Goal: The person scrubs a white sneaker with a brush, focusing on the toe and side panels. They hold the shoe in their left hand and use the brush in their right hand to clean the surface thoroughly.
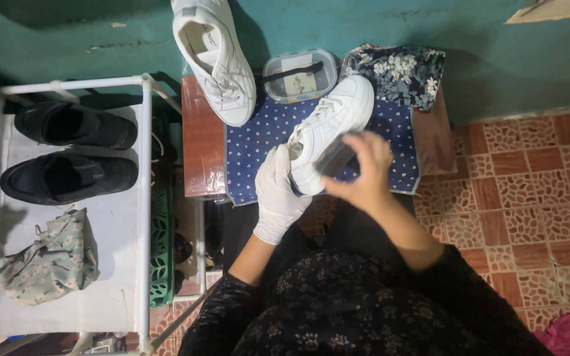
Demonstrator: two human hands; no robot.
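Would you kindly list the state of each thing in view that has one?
Left hand: gloved, gripping the white shoe.
Right hand: bare, pressing a dark object on that shoe.
Second white shoe: lying apart, untouched.
Plastic container: lid on.
Black shoes: on the rack.

Two white lace-up sneakers show: one (214, 59) at the far edge, one (328, 128) on the blue dotted cloth (258, 145), of which there is one. Two black slip-on shoes (74, 124) (67, 177) sit on the one white rack shelf (117, 277) at left. There is one clear plastic lidded box (299, 76), one dark floral cloth (400, 72), one pale floral fabric bundle (51, 260) and one green plastic basket (161, 247).
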